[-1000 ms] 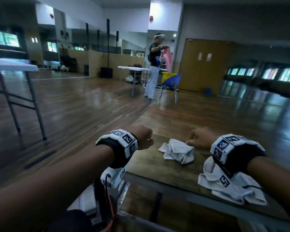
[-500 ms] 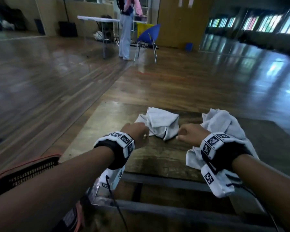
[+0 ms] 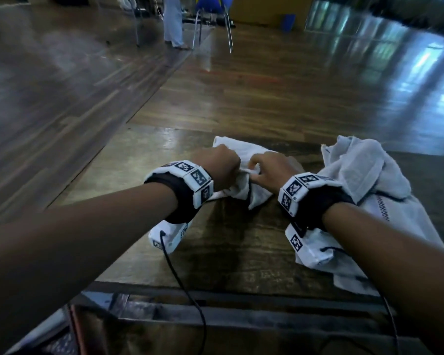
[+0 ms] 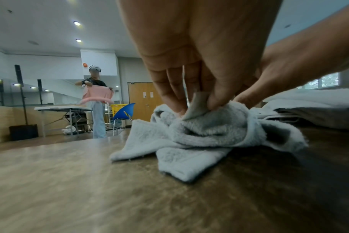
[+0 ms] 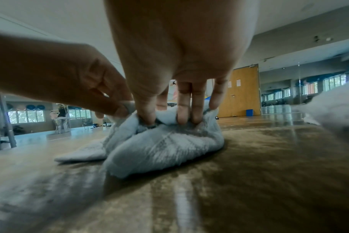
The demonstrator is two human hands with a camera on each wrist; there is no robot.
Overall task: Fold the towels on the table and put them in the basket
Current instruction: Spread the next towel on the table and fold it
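Note:
A small crumpled white towel lies mid-table on the wooden table. My left hand pinches a raised corner of it between thumb and fingers. My right hand sits close beside, its thumb and fingers dug into the small towel and gripping a bunch of it. The small towel stays heaped on the tabletop. A larger white towel lies rumpled to the right, partly under my right forearm.
The table's near edge is right below my arms, with a cable hanging over it. A reddish rim shows at lower left. Far across the wooden floor a person holds a pink cloth by a blue chair and another table.
The view has tilted down onto the table. Both hands moved forward and together from fists near the small towel to gripping it.

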